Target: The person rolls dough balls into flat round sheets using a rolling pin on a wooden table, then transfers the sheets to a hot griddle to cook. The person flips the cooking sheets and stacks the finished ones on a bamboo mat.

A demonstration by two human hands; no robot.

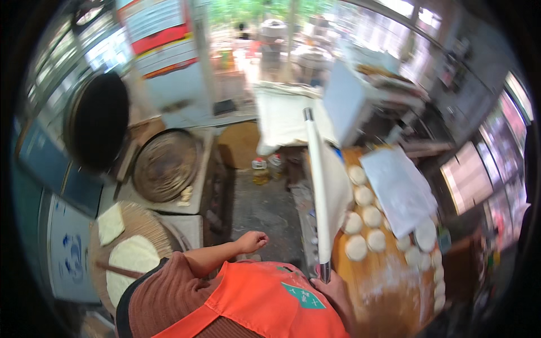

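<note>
My right hand (327,284) grips the dark end of a long rolling pin (318,186), which points away from me; a sheet of pale dough (336,190) hangs from it beside the wooden work table (372,291). My left hand (252,242) is loosely curled above the floor gap, its palm side partly hidden. Several round dough pieces (356,248) lie on the floured table, near a whitish sheet (397,190). At the left, flat dough (131,262) rests on a round woven tray (141,211), with a brown stick across it.
A round griddle (167,167) with small dough scraps at its edge sits left of the floor gap, its dark lid (99,122) raised behind. Bottles with red caps (260,171) stand on the floor ahead. A cloth-covered surface (287,114) is beyond, near a window.
</note>
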